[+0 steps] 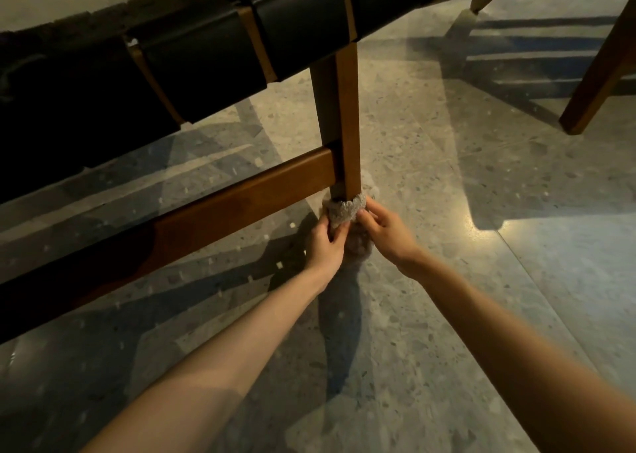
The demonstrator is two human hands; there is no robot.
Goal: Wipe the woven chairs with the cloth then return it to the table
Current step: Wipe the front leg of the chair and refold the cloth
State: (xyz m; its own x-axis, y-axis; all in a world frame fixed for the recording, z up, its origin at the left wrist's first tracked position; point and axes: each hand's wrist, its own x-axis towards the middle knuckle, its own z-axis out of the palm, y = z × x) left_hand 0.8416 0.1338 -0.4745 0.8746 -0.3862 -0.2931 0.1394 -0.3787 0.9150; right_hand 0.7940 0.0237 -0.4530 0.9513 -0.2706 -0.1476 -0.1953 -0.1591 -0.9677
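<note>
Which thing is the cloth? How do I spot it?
Find the chair with black woven straps. Follow its wooden leg down: the cloth wraps its foot, gripped by the left hand and right hand. Nothing else there is pale and fuzzy.

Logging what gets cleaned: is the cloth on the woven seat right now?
No, the left hand and right hand hold the cloth wrapped round the foot of the chair leg.

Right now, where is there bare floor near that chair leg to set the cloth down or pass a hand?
Free: the terrazzo floor right of the chair leg, across to the second chair's leg. Crowded: the near leg's foot, where the left hand and right hand grip the cloth, with the stretcher on its left.
</note>
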